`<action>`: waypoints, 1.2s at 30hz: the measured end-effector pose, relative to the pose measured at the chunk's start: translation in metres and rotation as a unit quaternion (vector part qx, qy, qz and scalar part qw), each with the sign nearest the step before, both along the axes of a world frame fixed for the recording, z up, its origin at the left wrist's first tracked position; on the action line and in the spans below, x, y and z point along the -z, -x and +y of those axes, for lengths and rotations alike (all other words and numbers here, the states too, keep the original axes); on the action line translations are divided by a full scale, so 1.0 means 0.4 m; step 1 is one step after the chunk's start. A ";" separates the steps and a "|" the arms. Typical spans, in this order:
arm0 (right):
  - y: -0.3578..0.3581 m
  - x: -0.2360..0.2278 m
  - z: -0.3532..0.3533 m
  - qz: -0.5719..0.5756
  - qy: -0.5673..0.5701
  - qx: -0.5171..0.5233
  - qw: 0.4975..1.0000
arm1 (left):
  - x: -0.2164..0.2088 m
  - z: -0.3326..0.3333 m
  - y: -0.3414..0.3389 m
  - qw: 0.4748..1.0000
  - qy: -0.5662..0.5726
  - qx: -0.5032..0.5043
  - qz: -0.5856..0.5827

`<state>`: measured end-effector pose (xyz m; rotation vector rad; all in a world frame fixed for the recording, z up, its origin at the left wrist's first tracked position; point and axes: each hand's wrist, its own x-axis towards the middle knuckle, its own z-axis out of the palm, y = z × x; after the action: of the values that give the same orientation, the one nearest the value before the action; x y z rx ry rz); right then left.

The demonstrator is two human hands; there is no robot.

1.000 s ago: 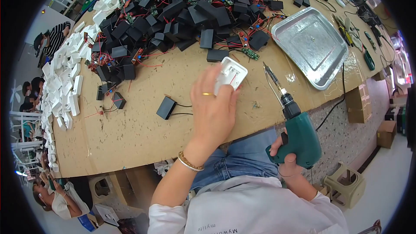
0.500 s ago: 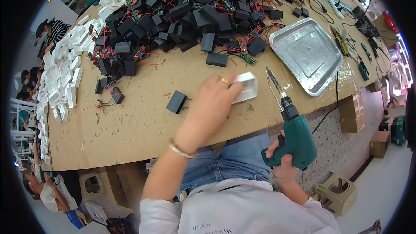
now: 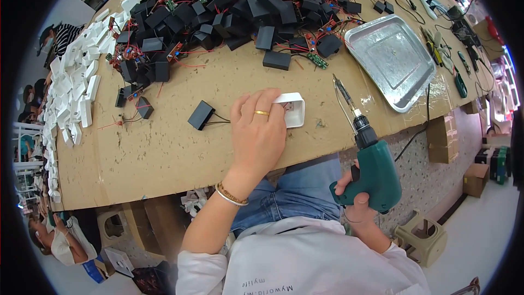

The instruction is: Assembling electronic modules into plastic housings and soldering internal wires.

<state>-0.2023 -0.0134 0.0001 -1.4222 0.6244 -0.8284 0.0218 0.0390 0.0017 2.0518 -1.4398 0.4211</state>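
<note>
My left hand rests on the cardboard-topped table with its fingers closed over the left side of a small white plastic casing. The casing's open side shows, with a small part inside that I cannot make out. Left of the hand lies a black box; its dark wires run under the fingers. Gripped in my right hand is a green soldering gun, its metal tip and thin feed tube pointing up over the table, to the right of the casing and apart from it.
Across the far side spreads a big heap of black boxes with red wires and circuit boards. White casings are piled at the left. A metal tray lies at the right, with pliers beyond it. A cord hangs over the table edge.
My left hand has moved left with the white casing, whose open side now shows more. The black box sits farther left. The soldering gun has barely moved.
</note>
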 end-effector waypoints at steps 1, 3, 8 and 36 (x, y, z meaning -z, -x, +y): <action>0.000 -0.006 0.002 0.008 -0.004 -0.002 1.000 | 0.002 0.000 -0.001 1.000 -0.010 0.001 -0.016; 0.005 -0.008 0.005 0.021 -0.009 -0.005 1.000 | 0.000 0.003 -0.001 1.000 -0.008 -0.001 -0.015; 0.027 0.007 0.015 0.030 0.004 -0.084 0.996 | 0.001 0.003 0.003 1.000 0.014 0.008 -0.004; 0.060 0.090 0.055 0.131 0.104 -0.107 0.980 | -0.011 -0.004 0.006 0.999 0.029 0.013 0.032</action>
<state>-0.2263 0.0087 -0.0359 -1.7741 0.5808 -0.5517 0.0196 0.0374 0.0059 1.9811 -1.3995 0.3781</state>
